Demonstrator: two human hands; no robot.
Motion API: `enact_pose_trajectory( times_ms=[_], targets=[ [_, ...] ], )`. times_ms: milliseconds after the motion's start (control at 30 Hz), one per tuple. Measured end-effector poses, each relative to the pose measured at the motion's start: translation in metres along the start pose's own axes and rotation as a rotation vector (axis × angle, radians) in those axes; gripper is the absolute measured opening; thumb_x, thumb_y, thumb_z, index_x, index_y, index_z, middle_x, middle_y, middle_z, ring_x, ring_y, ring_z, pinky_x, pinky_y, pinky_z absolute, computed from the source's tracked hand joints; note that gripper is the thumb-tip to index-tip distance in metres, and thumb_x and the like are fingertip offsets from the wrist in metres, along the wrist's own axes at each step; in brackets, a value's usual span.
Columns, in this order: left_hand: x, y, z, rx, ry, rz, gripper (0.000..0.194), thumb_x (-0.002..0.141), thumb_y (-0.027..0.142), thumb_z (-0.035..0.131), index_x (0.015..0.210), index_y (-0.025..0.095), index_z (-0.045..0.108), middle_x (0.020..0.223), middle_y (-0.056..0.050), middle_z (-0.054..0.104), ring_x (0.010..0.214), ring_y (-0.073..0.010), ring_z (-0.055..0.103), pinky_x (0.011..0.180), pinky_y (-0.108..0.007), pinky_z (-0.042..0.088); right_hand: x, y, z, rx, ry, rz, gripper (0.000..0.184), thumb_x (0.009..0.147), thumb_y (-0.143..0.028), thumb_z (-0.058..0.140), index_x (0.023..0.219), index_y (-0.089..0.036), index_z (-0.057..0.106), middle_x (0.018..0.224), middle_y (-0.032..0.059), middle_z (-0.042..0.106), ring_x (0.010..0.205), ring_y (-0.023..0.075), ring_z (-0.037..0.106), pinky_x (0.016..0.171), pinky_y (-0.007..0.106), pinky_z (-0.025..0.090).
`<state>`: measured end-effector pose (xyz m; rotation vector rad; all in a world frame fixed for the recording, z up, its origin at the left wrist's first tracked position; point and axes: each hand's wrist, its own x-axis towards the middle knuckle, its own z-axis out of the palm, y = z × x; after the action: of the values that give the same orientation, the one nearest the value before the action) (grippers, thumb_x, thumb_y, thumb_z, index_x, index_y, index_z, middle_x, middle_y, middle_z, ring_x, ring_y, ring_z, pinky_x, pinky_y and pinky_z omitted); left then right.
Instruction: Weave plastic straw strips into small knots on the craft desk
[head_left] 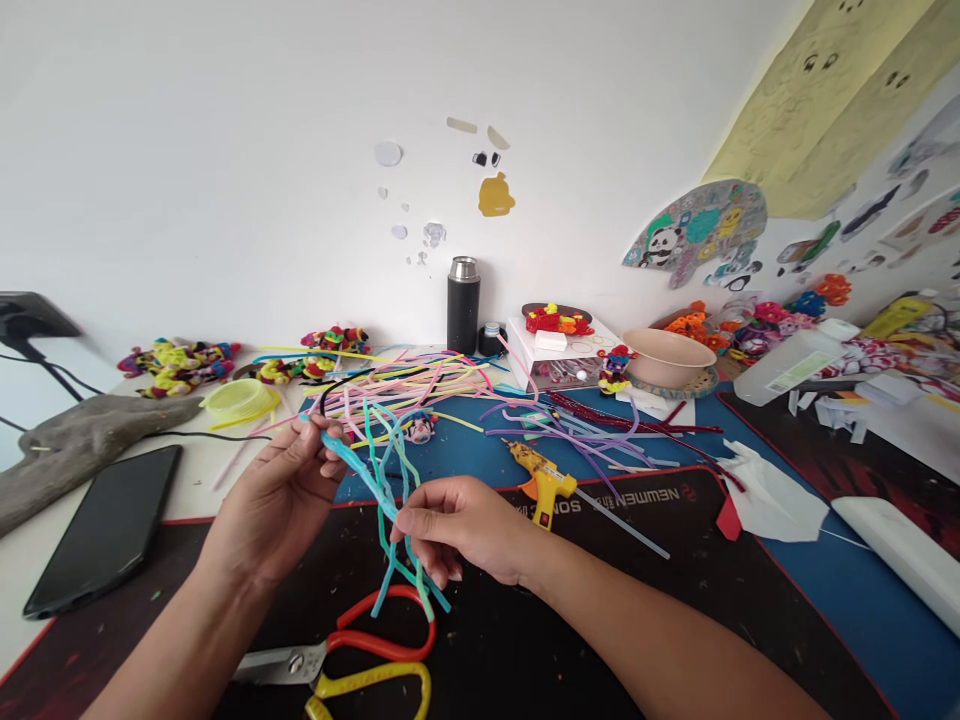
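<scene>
A bundle of blue and mint-green pipe cleaners [365, 478] stretches between my two hands, bent, with loose ends hanging down and standing up. My left hand [281, 495] pinches one end of the bundle at the upper left. Lower and to the right, my right hand [457, 530] grips the same bundle between thumb and fingers. Directly beneath lie scissors [296, 664] with one red and one yellow handle, blades pointing left. Just right of my right hand is a yellow hot glue gun [541, 480], a clear glue stick behind it.
Many pink, yellow and purple pipe cleaners [420, 385] lie behind my hands. A black phone [105, 525] is at left, near a grey driftwood piece [82, 440]. A black thermos [463, 310] stands by the wall. A beige bowl [667, 355] and white tissue [780, 495] are at right.
</scene>
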<state>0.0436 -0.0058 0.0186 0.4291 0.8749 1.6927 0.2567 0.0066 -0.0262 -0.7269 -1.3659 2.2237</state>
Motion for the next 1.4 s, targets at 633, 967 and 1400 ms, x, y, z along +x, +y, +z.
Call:
enact_pose_trajectory(
  times_ms=[633,967,1400],
  targets=[
    [0.003,-0.001,-0.004,0.032,-0.014,0.015,0.017,0.075,0.001,0.089,0.078,0.013,0.077,0.074,-0.002,0.073,0.057,-0.0090,0.061,0.048,-0.013,0.054,-0.002,-0.005,0.001,-0.037,0.024,0.015,0.056,0.080,-0.068,0.093,0.085,-0.017,0.070,0.053,-0.0073,0.061,0.044,0.0092,0.055,0.044,0.022,0.035],
    [0.011,-0.003,-0.018,0.114,0.004,0.077,0.021,0.068,0.006,0.097,0.075,0.012,0.078,0.074,-0.001,0.074,0.056,-0.0082,0.057,0.048,-0.014,0.051,-0.007,-0.011,0.003,-0.061,0.055,-0.057,0.056,0.084,-0.069,0.089,0.083,-0.019,0.066,0.050,-0.0113,0.046,0.042,0.0086,0.049,0.047,0.024,0.036],
    [0.016,-0.003,-0.021,0.199,-0.021,0.058,0.033,0.055,0.018,0.108,0.074,0.014,0.081,0.065,0.001,0.069,0.057,-0.0119,0.063,0.047,-0.017,0.053,-0.004,-0.023,-0.013,-0.032,0.244,-0.172,0.053,0.085,-0.068,0.084,0.083,-0.020,0.061,0.053,-0.0117,0.041,0.041,0.0086,0.045,0.044,0.024,0.028]
  ],
)
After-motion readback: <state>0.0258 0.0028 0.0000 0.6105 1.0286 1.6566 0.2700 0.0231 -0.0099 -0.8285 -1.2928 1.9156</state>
